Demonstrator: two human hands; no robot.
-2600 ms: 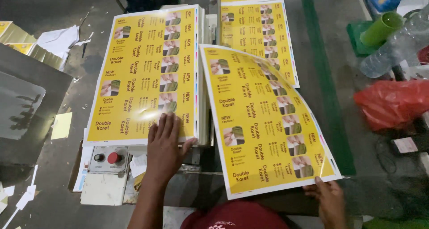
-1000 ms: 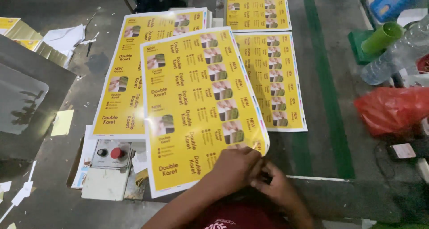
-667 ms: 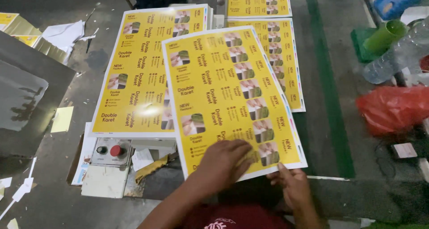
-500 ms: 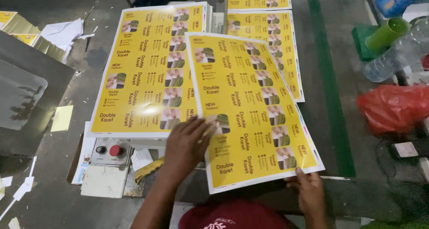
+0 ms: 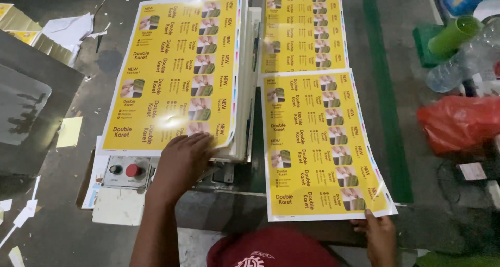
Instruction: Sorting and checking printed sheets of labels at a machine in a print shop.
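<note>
left hand on stack, right hand holding sheet

The left hand covers the sheet stack's near edge; beyond the stack, the farthest yellow sheet is cropped by the frame top.

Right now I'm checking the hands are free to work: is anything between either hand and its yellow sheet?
Nothing visible is. The left hand lies flat on the near edge of the stack of yellow sheets, and the right hand has its grip on the near corner of the single yellow sheet.
</note>
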